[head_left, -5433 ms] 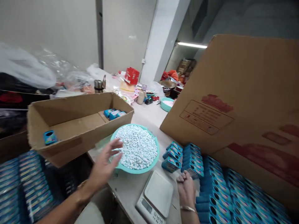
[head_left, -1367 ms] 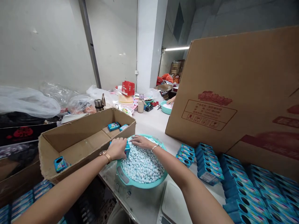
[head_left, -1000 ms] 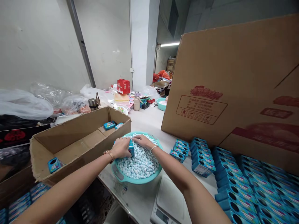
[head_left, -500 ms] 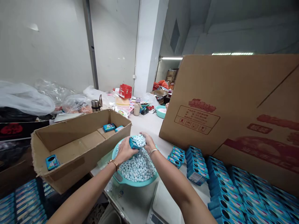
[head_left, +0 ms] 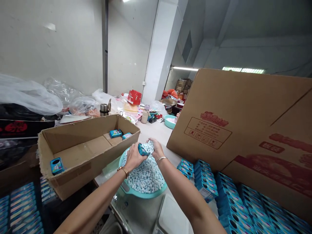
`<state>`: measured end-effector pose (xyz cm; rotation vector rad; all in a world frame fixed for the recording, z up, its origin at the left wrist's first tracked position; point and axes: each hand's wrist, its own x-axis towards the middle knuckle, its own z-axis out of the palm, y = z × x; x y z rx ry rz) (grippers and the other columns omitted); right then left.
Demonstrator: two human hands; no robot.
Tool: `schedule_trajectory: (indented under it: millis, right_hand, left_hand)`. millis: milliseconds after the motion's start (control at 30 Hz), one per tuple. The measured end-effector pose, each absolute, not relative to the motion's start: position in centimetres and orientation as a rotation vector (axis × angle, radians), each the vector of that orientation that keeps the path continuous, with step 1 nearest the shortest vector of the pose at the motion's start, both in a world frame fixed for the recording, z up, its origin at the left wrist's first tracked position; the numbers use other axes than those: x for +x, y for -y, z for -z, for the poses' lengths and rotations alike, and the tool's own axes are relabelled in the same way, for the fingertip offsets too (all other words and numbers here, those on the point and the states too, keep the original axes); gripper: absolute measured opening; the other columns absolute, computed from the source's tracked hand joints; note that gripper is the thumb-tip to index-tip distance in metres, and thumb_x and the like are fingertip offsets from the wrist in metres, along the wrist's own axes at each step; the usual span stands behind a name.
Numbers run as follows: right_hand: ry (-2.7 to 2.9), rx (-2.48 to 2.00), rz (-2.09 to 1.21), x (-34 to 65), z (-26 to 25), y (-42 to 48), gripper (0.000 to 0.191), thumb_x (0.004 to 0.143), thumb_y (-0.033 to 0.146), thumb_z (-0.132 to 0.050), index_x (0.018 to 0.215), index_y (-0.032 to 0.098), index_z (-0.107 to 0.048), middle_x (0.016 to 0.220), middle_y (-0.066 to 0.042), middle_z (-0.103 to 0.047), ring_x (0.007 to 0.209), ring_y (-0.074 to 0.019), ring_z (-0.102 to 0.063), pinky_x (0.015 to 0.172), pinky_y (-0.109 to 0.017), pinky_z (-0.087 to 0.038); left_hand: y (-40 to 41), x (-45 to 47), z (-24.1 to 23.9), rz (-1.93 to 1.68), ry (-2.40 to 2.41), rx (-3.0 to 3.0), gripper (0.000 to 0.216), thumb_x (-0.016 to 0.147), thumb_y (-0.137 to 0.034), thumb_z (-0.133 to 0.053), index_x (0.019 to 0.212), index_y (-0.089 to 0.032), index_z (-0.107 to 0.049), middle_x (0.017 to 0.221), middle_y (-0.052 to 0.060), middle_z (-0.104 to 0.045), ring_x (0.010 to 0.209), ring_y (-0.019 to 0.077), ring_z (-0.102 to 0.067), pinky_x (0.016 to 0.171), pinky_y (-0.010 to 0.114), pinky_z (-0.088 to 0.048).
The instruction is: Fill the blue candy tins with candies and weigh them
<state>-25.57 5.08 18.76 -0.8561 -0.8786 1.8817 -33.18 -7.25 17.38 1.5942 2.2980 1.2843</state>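
Note:
Over a turquoise basin (head_left: 146, 196) heaped with small pale-blue and white candies (head_left: 143, 178), my left hand (head_left: 134, 157) grips a small blue box (head_left: 142, 149), tilted toward the right. Facing it, my right hand (head_left: 156, 149) is cupped around a scoop of the same candies (head_left: 148, 147) and presses them against the box. How many candies are inside the box is hidden. Both hands are close together above the far side of the basin.
Left stands an open cardboard box (head_left: 80, 165) with several blue boxes. A white scale (head_left: 174, 214) lies in front on the table. Rows of blue boxes (head_left: 234, 204) fill the right, before a large carton (head_left: 243, 113). Bags, a flask (head_left: 104, 110) and another basin (head_left: 170, 122) stand behind.
The camera view has shifted slightly, so the scene sits a little further right and lower. Both hands stay together over the basin, with the box and candies still held.

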Motion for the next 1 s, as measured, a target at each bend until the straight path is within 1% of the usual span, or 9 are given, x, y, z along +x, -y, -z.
schedule_trajectory:
  millis: [300, 467, 600, 733, 900, 1000]
  right_hand:
    - [0.919, -0.91, -1.855, -26.0, -19.3, -5.0, 0.009, 0.068, 0.014, -0.066, 0.073, 0.018, -0.059, 0.056, -0.001, -0.063, 0.054, -0.0161, -0.062, 0.054, -0.027, -0.051]
    - [0.933, -0.926, -1.883, -26.3, -19.4, -4.8, 0.006, 0.071, 0.015, -0.063, 0.072, 0.017, -0.057, 0.055, -0.001, -0.062, 0.051, -0.0156, -0.06, 0.054, -0.027, -0.051]
    - [0.954, -0.9, -1.897, -26.5, -19.5, -4.5, 0.006, 0.076, 0.021, -0.062, 0.073, 0.017, -0.058, 0.056, -0.001, -0.061, 0.054, -0.0154, -0.061, 0.058, -0.028, -0.052]
    - [0.987, -0.876, -1.876, -26.3, -19.9, -4.5, 0.015, 0.081, 0.031, -0.06, 0.075, 0.017, -0.06, 0.059, -0.002, -0.063, 0.056, -0.0155, -0.062, 0.062, -0.029, -0.053]
    - [1.061, -0.852, -1.831, -25.9, -20.4, -4.6, 0.026, 0.082, 0.041, -0.062, 0.074, 0.016, -0.063, 0.065, -0.005, -0.066, 0.063, -0.0176, -0.064, 0.066, -0.03, -0.053]
    - [1.111, -0.828, -1.797, -25.7, -20.4, -4.4, 0.029, 0.082, 0.043, -0.061, 0.073, 0.016, -0.065, 0.07, -0.006, -0.069, 0.067, -0.018, -0.065, 0.069, -0.031, -0.053]
  left_hand:
    - [7.0, -33.9, -17.8, -1.277, -2.28, 1.6, 0.066, 0.063, -0.037, -0.075, 0.122, -0.022, -0.05, 0.114, 0.008, -0.059, 0.111, 0.0278, -0.056, 0.091, 0.035, -0.043]
    - [7.4, -34.0, -18.0, -1.239, -2.283, 1.606, 0.066, 0.063, -0.037, -0.076, 0.121, -0.022, -0.051, 0.114, 0.008, -0.059, 0.11, 0.0281, -0.057, 0.09, 0.035, -0.043]
    - [7.6, -33.9, -18.5, -1.202, -2.298, 1.604, 0.065, 0.062, -0.037, -0.075, 0.121, -0.022, -0.052, 0.115, 0.008, -0.059, 0.113, 0.0302, -0.056, 0.091, 0.037, -0.042]
    - [7.6, -33.6, -18.7, -1.228, -2.278, 1.592, 0.065, 0.062, -0.037, -0.076, 0.12, -0.023, -0.052, 0.115, 0.008, -0.06, 0.112, 0.0289, -0.056, 0.092, 0.036, -0.042]
    - [7.2, -33.4, -18.2, -1.33, -2.257, 1.549, 0.065, 0.063, -0.036, -0.077, 0.12, -0.021, -0.05, 0.115, 0.009, -0.06, 0.112, 0.0285, -0.057, 0.092, 0.036, -0.043]
    - [6.9, -33.3, -17.9, -1.378, -2.223, 1.558, 0.065, 0.063, -0.036, -0.076, 0.12, -0.02, -0.05, 0.116, 0.009, -0.06, 0.11, 0.0281, -0.058, 0.092, 0.036, -0.044]
